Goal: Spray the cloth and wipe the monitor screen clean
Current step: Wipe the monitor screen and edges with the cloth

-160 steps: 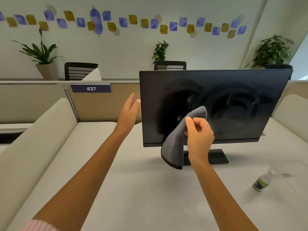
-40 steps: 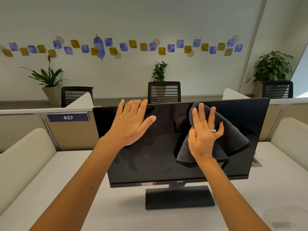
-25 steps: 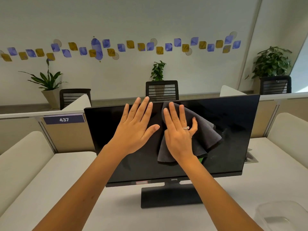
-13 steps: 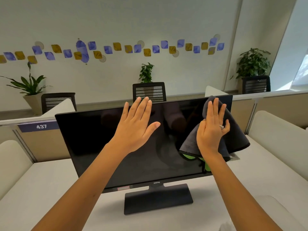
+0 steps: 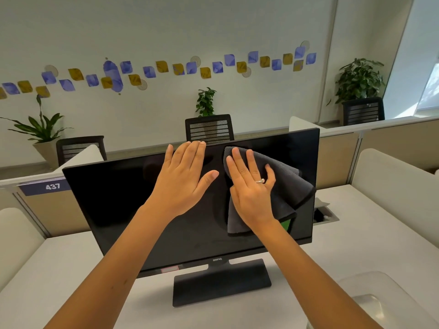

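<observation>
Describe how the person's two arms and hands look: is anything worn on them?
Both forearms are bare, with no sleeve, watch or bracelet in view. The left hand wears nothing. The right hand has a thin silver ring on one finger. No gloves. The nails are short and without coloured polish.

Monitor (image 5: 133, 210) stood mid-desk (image 5: 356, 245), base (image 5: 222, 281) toward near edge. Left hand (image 5: 183, 184) laid flat on screen, fingertips at top edge. Right hand (image 5: 251, 188) pressed flat just beside it to the right, cloth (image 5: 287, 188) trapped between palm and screen. Cable hatch (image 5: 324, 213) set into desk behind monitor's right end. Clear tray (image 5: 384, 302) at near right corner. Number plate (image 5: 45, 187) fixed on partition, far left.
</observation>
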Motion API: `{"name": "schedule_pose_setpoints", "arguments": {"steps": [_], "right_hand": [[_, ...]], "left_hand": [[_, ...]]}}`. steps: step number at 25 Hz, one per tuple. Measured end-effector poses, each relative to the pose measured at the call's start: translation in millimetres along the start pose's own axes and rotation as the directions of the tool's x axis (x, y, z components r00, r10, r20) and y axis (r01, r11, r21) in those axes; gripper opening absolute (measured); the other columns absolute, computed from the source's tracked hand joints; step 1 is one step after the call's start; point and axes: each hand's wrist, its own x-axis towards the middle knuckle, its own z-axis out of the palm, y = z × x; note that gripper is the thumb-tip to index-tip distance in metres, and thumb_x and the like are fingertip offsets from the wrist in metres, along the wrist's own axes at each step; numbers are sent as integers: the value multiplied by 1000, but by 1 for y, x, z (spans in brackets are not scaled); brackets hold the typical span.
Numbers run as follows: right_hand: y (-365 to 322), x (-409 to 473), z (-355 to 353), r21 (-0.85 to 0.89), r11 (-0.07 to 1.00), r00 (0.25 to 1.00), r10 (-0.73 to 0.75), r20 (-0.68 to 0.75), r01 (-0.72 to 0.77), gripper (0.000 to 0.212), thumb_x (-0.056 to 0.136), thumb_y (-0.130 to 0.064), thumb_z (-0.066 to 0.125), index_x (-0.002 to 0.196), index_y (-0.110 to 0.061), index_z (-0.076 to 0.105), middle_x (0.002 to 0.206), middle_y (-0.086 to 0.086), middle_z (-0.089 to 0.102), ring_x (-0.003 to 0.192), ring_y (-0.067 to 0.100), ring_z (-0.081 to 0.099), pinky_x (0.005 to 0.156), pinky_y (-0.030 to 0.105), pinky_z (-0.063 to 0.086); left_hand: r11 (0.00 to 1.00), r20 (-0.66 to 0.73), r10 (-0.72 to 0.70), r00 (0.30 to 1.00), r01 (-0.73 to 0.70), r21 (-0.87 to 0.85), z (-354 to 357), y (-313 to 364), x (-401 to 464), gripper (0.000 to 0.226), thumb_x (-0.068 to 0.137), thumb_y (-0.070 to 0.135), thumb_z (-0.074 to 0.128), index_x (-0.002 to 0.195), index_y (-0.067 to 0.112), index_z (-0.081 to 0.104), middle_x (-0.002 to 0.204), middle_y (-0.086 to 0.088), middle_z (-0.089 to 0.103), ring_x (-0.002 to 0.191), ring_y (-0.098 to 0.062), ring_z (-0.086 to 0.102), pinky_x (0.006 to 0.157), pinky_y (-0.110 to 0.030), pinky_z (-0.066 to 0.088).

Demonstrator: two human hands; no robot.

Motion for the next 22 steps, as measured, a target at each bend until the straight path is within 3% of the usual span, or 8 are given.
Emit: {"name": "schedule_pose_setpoints", "arguments": {"steps": [4, 9, 15, 22], "right_hand": [[38, 1, -11, -80, 974, 977, 213, -1, -212, 58, 93, -20, 34, 148, -18, 17, 155, 1, 16, 144, 22, 11, 108, 54, 21], [95, 6, -27, -14, 879, 878, 475, -54, -477, 55, 92, -18, 30, 146, -17, 25, 154, 4, 23, 143, 24, 17, 109, 55, 19], [101, 5, -28, -9, 862, 860, 506, -60, -507, 52, 93, -21, 27, 146, -16, 27, 154, 5, 25, 142, 27, 19, 109, 55, 20], [82, -45, -14, -15, 785, 785, 619, -17, -620, 51, 94, -24, 25, 144, -14, 31, 152, 8, 29, 141, 30, 23, 102, 58, 32]], "left_hand": [[1000, 9, 11, 1000, -11, -13, -4, 1, 0, 78, 92, 62, 14, 146, 8, 22, 148, -8, 32, 139, -24, 23, 116, -48, 7], [999, 22, 26, 999, -25, -28, -8, 1, 0, 82, 89, 67, 16, 146, 9, 22, 148, -6, 32, 139, -23, 24, 116, -46, 4], [999, 25, 23, 999, -22, -46, -13, 4, 0, 85, 86, 70, 17, 145, 9, 23, 147, -7, 33, 138, -24, 25, 115, -47, 5], [998, 34, 16, 999, -13, -68, -14, 5, 0, 86, 84, 71, 17, 145, 10, 22, 148, -7, 32, 139, -25, 24, 115, -46, 3]]}}
